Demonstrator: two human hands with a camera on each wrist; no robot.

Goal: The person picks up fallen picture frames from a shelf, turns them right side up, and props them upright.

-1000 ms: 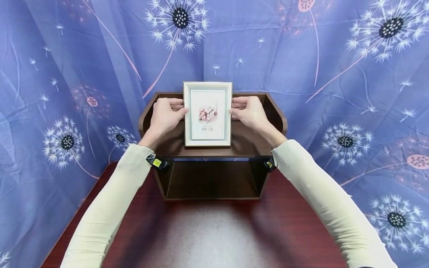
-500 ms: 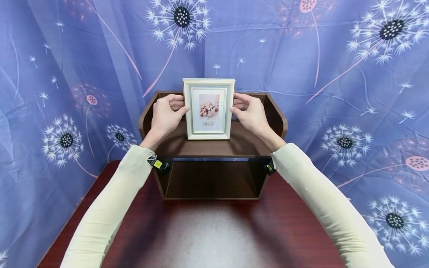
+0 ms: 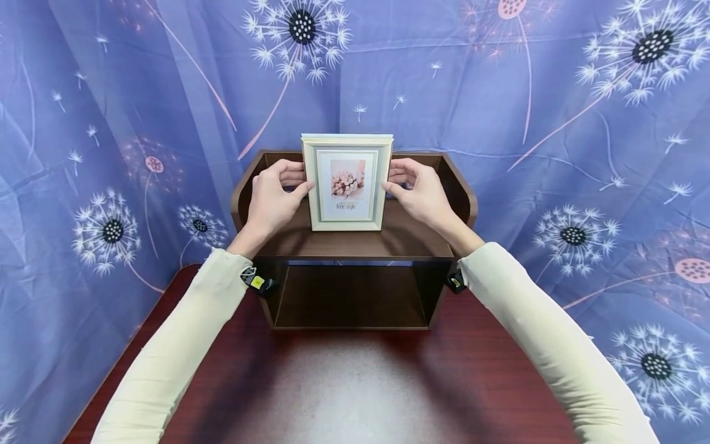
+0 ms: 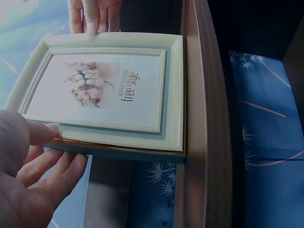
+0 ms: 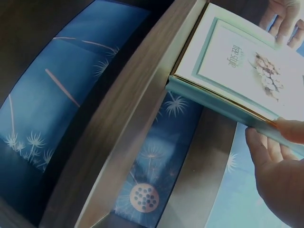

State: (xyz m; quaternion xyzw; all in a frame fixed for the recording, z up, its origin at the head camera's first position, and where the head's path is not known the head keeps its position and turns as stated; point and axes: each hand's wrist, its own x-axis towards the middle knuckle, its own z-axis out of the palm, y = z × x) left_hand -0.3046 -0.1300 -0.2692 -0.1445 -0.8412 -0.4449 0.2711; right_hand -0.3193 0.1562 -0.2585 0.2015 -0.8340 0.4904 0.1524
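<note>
A cream picture frame (image 3: 346, 184) with a flower print stands nearly upright on the top of a dark brown wooden shelf (image 3: 355, 243). My left hand (image 3: 274, 197) pinches the frame's left edge, thumb on the front and fingers behind. My right hand (image 3: 420, 192) grips the right edge the same way. In the left wrist view the frame (image 4: 107, 92) rests its bottom edge on the shelf top (image 4: 202, 142), with my left thumb (image 4: 40, 133) on its rim. The right wrist view shows the frame (image 5: 242, 71) and my right hand (image 5: 278, 166) under its edge.
The shelf has raised side and back walls (image 3: 460, 185) and an open compartment (image 3: 349, 296) below. It stands on a reddish-brown table (image 3: 355, 382). A blue dandelion-print cloth (image 3: 554, 123) hangs close behind and on both sides.
The frame has been tipped from leaning back toward upright and set a little farther back on the shelf top. Both hands stayed on its side edges.
</note>
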